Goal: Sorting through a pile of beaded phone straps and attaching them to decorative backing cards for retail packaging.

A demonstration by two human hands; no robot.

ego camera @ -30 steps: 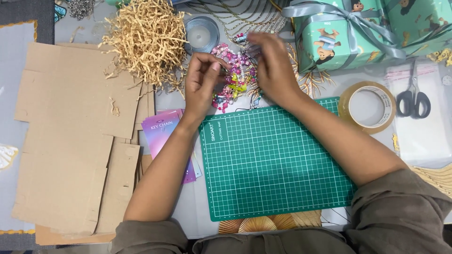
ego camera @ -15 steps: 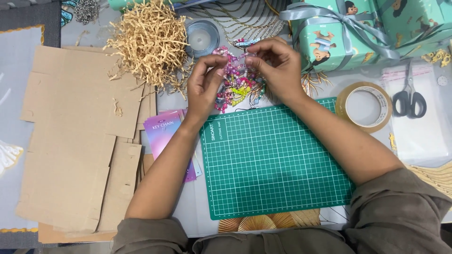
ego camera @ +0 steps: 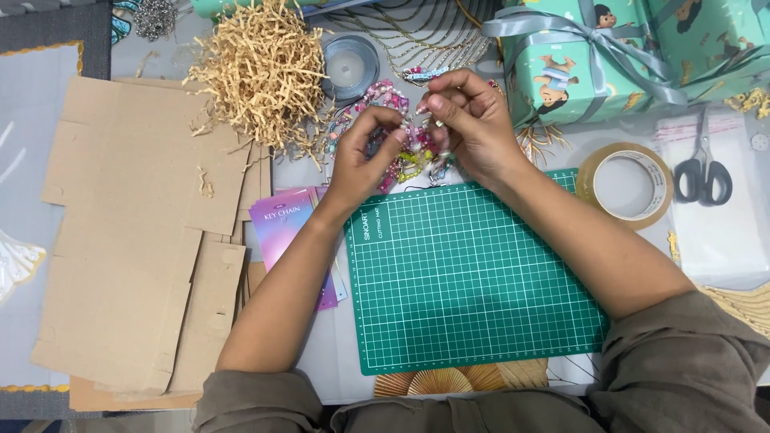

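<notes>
Both of my hands meet near the top centre of the frame, just above a green cutting mat (ego camera: 473,281). My left hand (ego camera: 365,156) has its grip pinched, thumb and fingertips pressed together on a tangle of colourful beaded strands (ego camera: 405,156). My right hand (ego camera: 473,120) curls in from the other side, its fingertips closed on the same bundle at the upper end. The beads hang between the two hands, slightly above the tabletop (ego camera: 321,353); more pink beads (ego camera: 377,95) trail toward the upper left of the bundle.

Moving outward: a small round clear container (ego camera: 350,66) sits just above the left hand, and a heap of tan shredded paper (ego camera: 261,76) lies to its left. Flat cardboard pieces (ego camera: 128,232) fill the left side of the frame, with a purple card (ego camera: 285,220) peeking out beside the mat. To the right sit a roll of clear tape (ego camera: 630,184), black-handled scissors (ego camera: 704,168) on a clear plastic bag, and a teal gift box with a grey ribbon (ego camera: 593,48) at the upper right.

I judge the main risk is the strands knotting tighter or snapping if the two hands pull apart, scattering beads into the shredded paper, where they would be hard to find.
</notes>
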